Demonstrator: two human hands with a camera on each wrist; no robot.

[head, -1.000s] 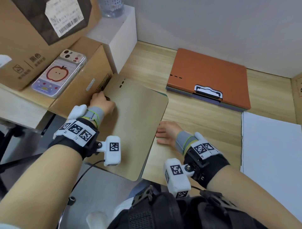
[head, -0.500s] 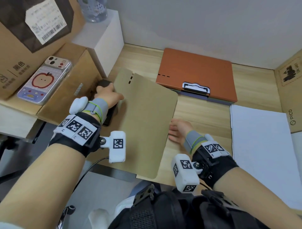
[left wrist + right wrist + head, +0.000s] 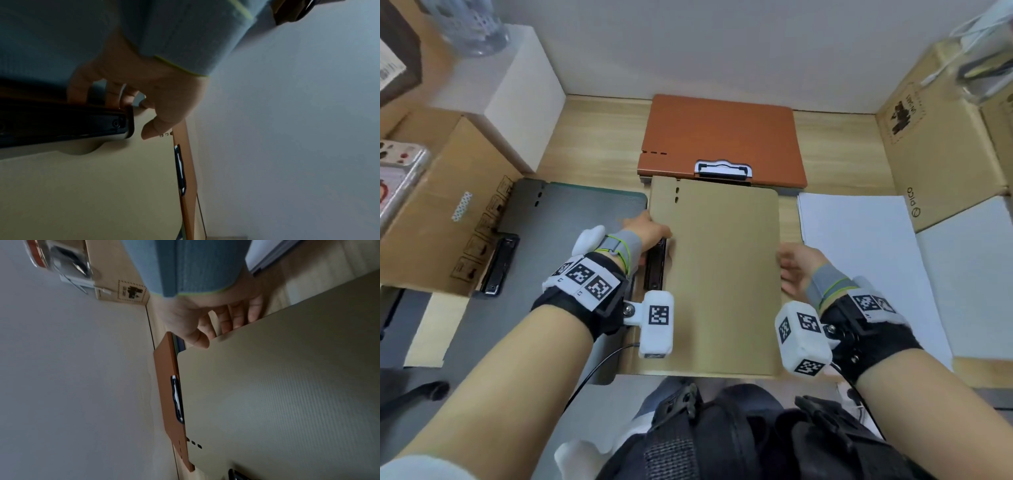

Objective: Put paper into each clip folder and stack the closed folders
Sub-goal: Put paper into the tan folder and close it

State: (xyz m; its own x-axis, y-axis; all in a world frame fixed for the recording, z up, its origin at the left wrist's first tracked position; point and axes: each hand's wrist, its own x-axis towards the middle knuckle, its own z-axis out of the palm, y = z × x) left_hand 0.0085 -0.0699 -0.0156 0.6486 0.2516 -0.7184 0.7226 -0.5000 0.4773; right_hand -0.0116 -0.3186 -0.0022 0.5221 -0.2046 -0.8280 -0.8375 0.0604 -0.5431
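We count three folders and one paper (image 3: pixel 859 260) stack at right. The tan folder (image 3: pixel 722 274) sits mid-frame over the tabletop (image 3: pixel 599 144), top edge overlapping the orange folder (image 3: pixel 722 137), left edge just beside the grey folder (image 3: pixel 571 219). Our left hand (image 3: pixel 650 229) curls fingers (image 3: pixel 78 87) round its black clip (image 3: pixel 655 263); our right hand (image 3: pixel 796 267) pinches its right edge, thumb on top. Bare tabletop flanks the orange folder.

head: above, facing down at desk (image 3: pixel 599 144) | left wrist: close, skimming tan folder (image 3: pixel 82 186) toward wall (image 3: pixel 287 113) | right wrist: close, likewise | shared by all: tan folder, orange folder (image 3: pixel 722 133)
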